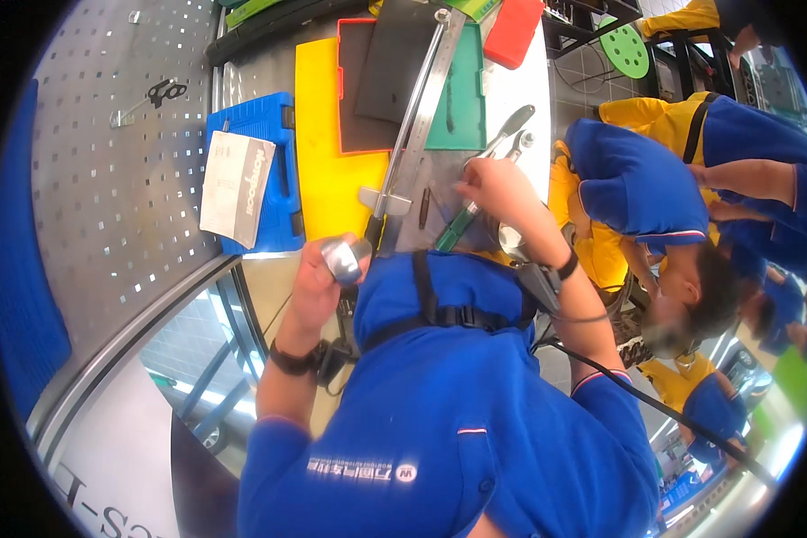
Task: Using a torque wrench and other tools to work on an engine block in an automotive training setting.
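Observation:
My left hand [314, 273] is closed on a shiny metal cylinder [343, 260], left of the bench's near end. My right hand [493, 188] has curled fingers over a green-handled tool [453, 231]; whether it grips this or something small is unclear. Beside it lie a ratchet with a dark green handle [516, 121] and another shiny metal tool [509, 238], partly hidden by my wrist. Between my hands lie a long steel bar tool [412, 99], a large steel caliper [429, 106] and a small dark rod [425, 206].
A blue case [287, 188] carries a white box [233, 188], beside a yellow mat [318, 179], orange-rimmed tray [354, 81], teal tray [466, 94] and red case [511, 27]. A perforated metal panel [108, 206] stands left. Co-workers in blue and yellow [637, 179] crowd the right.

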Demonstrator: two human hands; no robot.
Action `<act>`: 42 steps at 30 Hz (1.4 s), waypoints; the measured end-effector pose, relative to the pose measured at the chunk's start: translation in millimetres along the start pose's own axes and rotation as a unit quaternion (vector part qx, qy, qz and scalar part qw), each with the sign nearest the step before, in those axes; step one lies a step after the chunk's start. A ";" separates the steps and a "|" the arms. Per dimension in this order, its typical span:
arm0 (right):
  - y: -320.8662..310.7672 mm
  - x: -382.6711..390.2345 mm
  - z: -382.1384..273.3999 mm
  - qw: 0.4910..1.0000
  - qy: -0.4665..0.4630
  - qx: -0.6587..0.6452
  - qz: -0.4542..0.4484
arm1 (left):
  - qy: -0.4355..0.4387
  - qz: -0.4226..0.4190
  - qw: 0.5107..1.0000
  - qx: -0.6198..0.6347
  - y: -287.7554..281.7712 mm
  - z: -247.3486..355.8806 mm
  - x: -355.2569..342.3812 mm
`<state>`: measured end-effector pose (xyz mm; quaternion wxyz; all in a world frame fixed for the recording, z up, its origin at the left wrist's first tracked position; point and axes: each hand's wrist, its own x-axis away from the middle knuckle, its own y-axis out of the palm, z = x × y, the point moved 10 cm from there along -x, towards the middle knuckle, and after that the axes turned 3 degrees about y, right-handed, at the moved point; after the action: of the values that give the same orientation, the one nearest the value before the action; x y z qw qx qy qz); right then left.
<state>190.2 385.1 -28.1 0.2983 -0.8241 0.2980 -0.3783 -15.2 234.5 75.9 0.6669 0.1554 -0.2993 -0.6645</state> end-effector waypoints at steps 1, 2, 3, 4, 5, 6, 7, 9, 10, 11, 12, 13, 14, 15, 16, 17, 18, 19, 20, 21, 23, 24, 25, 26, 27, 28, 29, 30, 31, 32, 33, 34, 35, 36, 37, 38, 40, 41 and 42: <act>-9.9 8.4 -19.9 0.988 -0.001 -0.147 -0.042 | 0.002 0.022 1.000 0.017 1.6 -1.3 2.5; -20.7 22.4 -43.8 0.953 0.000 -0.291 -0.084 | 0.001 0.025 1.000 0.015 5.6 -3.6 3.7; -27.9 37.6 -63.1 0.920 -0.030 -0.376 -0.104 | -0.011 0.028 0.999 0.013 9.5 -7.5 2.9; -32.8 51.5 -80.9 0.878 -0.060 -0.459 -0.120 | -0.025 0.029 0.999 0.009 11.5 -10.5 0.6; -32.9 63.7 -95.4 0.810 -0.066 -0.563 -0.149 | -0.039 0.033 0.999 0.004 12.5 -13.0 0.4; -41.2 72.0 -108.3 0.784 -0.092 -0.601 -0.124 | -0.041 0.034 0.999 -0.001 15.4 -13.2 -1.6; -38.3 76.8 -114.3 0.767 -0.097 -0.622 -0.125 | -0.051 0.010 0.999 0.014 23.2 -16.1 -4.0; -35.2 81.7 -120.8 0.747 -0.102 -0.645 -0.126 | -0.072 -0.023 0.996 0.039 29.5 -22.1 -3.1; -37.7 83.7 -123.7 0.728 -0.115 -0.665 -0.121 | -0.074 -0.021 0.996 0.036 29.3 -23.5 -2.2; -40.0 84.9 -125.6 0.709 -0.127 -0.684 -0.116 | -0.067 -0.028 0.997 0.036 31.5 -22.9 -1.9; -39.4 85.1 -125.5 0.707 -0.128 -0.686 -0.116 | -0.059 -0.035 0.997 0.038 33.2 -22.6 -1.4; -40.4 85.6 -125.7 0.723 -0.138 -0.668 -0.108 | -0.060 -0.034 0.997 0.036 28.9 -25.6 0.5; -41.4 86.1 -125.8 0.740 -0.147 -0.649 -0.099 | -0.066 -0.038 0.997 0.018 23.0 -30.4 3.4; -41.0 86.3 -125.0 0.739 -0.146 -0.651 -0.099 | -0.071 -0.043 0.997 0.001 21.3 -32.6 4.8; -42.6 86.7 -125.4 0.752 -0.158 -0.632 -0.098 | -0.073 -0.042 0.996 0.000 20.5 -33.4 6.4; -44.3 87.5 -125.9 0.766 -0.169 -0.613 -0.096 | -0.075 -0.039 0.996 0.003 20.3 -33.7 7.4; -46.1 87.3 -125.5 0.765 -0.169 -0.614 -0.096 | -0.076 -0.036 0.996 0.006 19.8 -33.0 7.4; -46.9 87.3 -125.7 0.778 -0.167 -0.598 -0.099 | -0.077 -0.036 0.996 0.005 19.3 -32.4 7.2; -47.0 87.6 -126.3 0.791 -0.165 -0.581 -0.102 | -0.083 -0.037 0.996 0.006 18.8 -32.9 7.2; -48.1 88.2 -127.3 0.792 -0.162 -0.580 -0.101 | -0.090 -0.040 0.995 0.008 20.1 -34.6 6.1; -49.8 88.4 -131.4 0.765 -0.154 -0.617 -0.105 | -0.095 -0.047 0.994 -0.024 17.4 -31.6 7.9; -53.4 88.7 -131.3 0.766 -0.151 -0.616 -0.104 | -0.098 -0.052 0.992 -0.060 18.5 -30.1 8.8; -47.3 89.1 -132.8 0.763 -0.122 -0.616 -0.152 | -0.097 -0.040 0.992 -0.072 21.8 -26.5 8.6; -38.9 90.8 -133.7 0.758 -0.091 -0.614 -0.200 | -0.099 -0.042 0.992 -0.070 23.5 -25.9 8.6; -35.1 90.9 -134.2 0.751 -0.096 -0.621 -0.201 | -0.095 -0.056 0.989 -0.096 24.8 -24.1 8.2; -31.9 90.5 -131.5 0.752 -0.093 -0.621 -0.199 | -0.091 -0.071 0.986 -0.122 27.0 -22.9 7.7; -25.4 91.7 -131.0 0.730 -0.082 -0.640 -0.225 | -0.092 -0.073 0.986 -0.119 29.2 -23.0 7.4; -19.0 93.2 -130.8 0.706 -0.071 -0.659 -0.249 | -0.095 -0.058 0.984 -0.136 27.6 -22.7 7.1; -15.1 92.1 -128.0 0.707 -0.069 -0.660 -0.246 | -0.097 -0.043 0.982 -0.154 26.1 -21.7 5.6; -9.4 91.3 -126.1 0.696 -0.061 -0.669 -0.255 | -0.100 -0.046 0.982 -0.152 28.8 -19.6 2.0; -6.3 90.6 -124.6 0.685 -0.054 -0.676 -0.265 | -0.092 -0.056 0.980 -0.169 32.7 -14.9 -3.3; -8.7 90.3 -122.3 0.685 -0.053 -0.677 -0.263 | -0.084 -0.065 0.977 -0.186 35.6 -11.5 -7.3; -10.5 88.3 -112.4 0.726 -0.029 -0.645 -0.238 | -0.085 -0.068 0.977 -0.185 35.9 -10.4 -9.4; -12.3 85.9 -101.6 0.763 -0.006 -0.609 -0.214 | -0.086 -0.041 0.951 -0.294 26.0 -7.4 -11.6; -29.3 80.8 -87.7 0.843 -0.058 -0.520 -0.124 | -0.085 -0.012 0.913 -0.398 15.8 -3.1 -11.6; -45.6 76.5 -67.7 0.899 -0.044 -0.432 -0.056 | -0.085 -0.012 0.913 -0.398 11.0 -2.2 -15.7; -56.7 73.2 -5.0 0.884 0.004 -0.465 0.055 | -0.092 0.088 0.857 -0.499 -18.5 8.2 -32.8; -66.2 70.3 17.0 0.882 0.012 -0.463 0.088 | -0.089 0.094 0.856 -0.501 -27.0 5.2 -40.4; -68.0 67.3 41.6 0.839 0.034 -0.536 0.087 | -0.071 0.130 0.819 -0.555 -41.8 12.0 -51.5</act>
<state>277.7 391.7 28.4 -0.1690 -0.8124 0.5347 -0.1595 -52.4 284.4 50.0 0.6976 -0.3286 0.0560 -0.6343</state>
